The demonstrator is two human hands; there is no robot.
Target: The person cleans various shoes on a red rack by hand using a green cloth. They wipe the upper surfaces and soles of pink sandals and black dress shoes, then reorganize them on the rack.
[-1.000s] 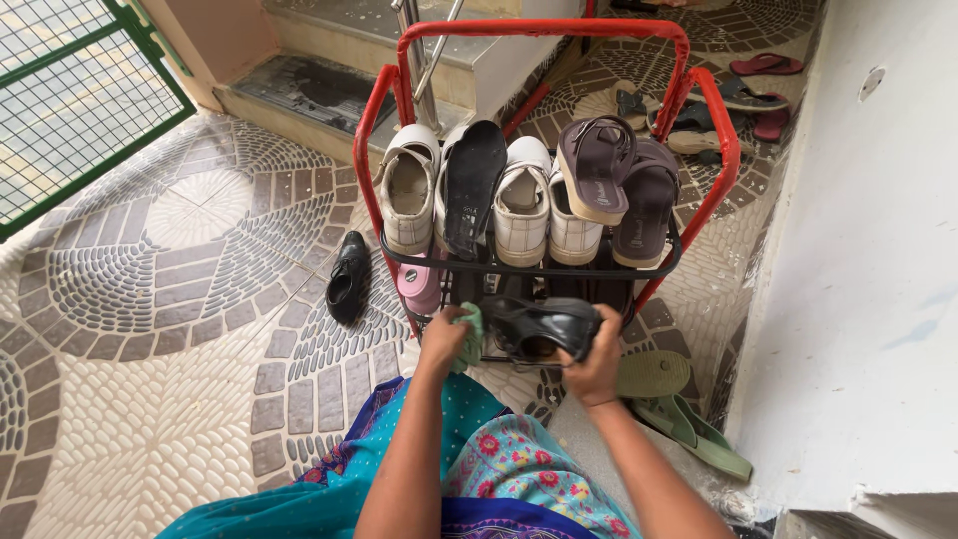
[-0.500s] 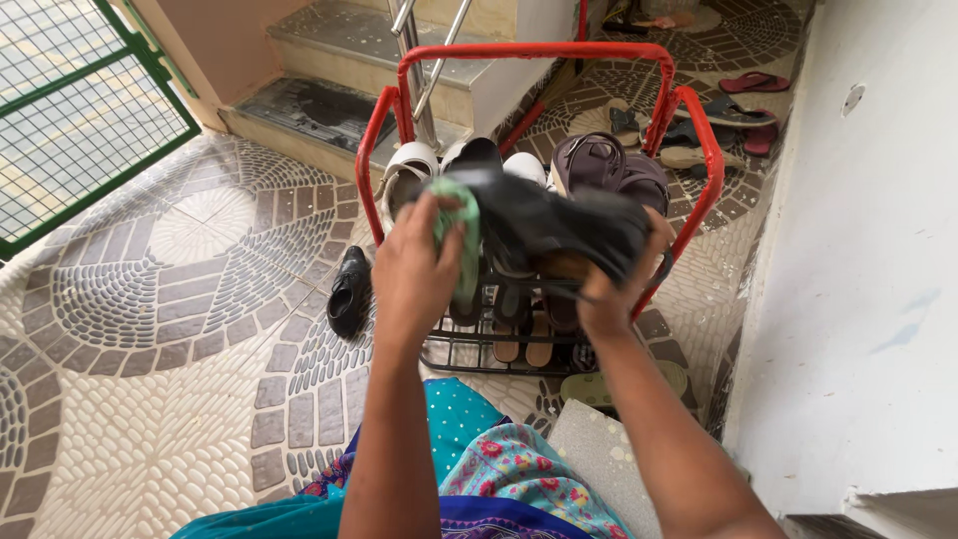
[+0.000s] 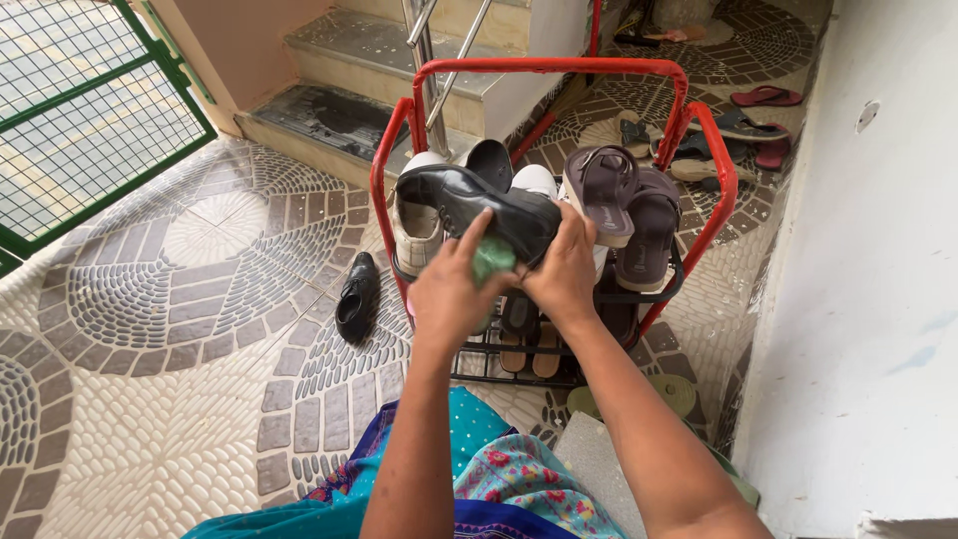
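My right hand (image 3: pixel 561 271) grips a black leather shoe (image 3: pixel 469 203) held up in front of a red metal shoe rack (image 3: pixel 544 68). My left hand (image 3: pixel 451 292) presses a green cloth (image 3: pixel 492 258) against the shoe's side. The shoe lies sideways, its toe pointing left. Behind it, the rack's top shelf carries white sneakers (image 3: pixel 415 226) and brown sandals (image 3: pixel 624 205). Lower shelves hold more sandals (image 3: pixel 529 339), partly hidden by my hands.
A single black shoe (image 3: pixel 356 296) lies on the patterned tile floor left of the rack. Green flip-flops (image 3: pixel 671 394) sit at the rack's right foot. Steps (image 3: pixel 339 100) rise behind, a green mesh gate (image 3: pixel 80 110) stands at left, a white wall (image 3: pixel 868 299) at right. Slippers (image 3: pixel 743 125) lie beyond.
The shoe was lifted from the rack's low shelf up to top-shelf height, then turned so its toe points left. My left hand moved the cloth from the shoe's end to its side.
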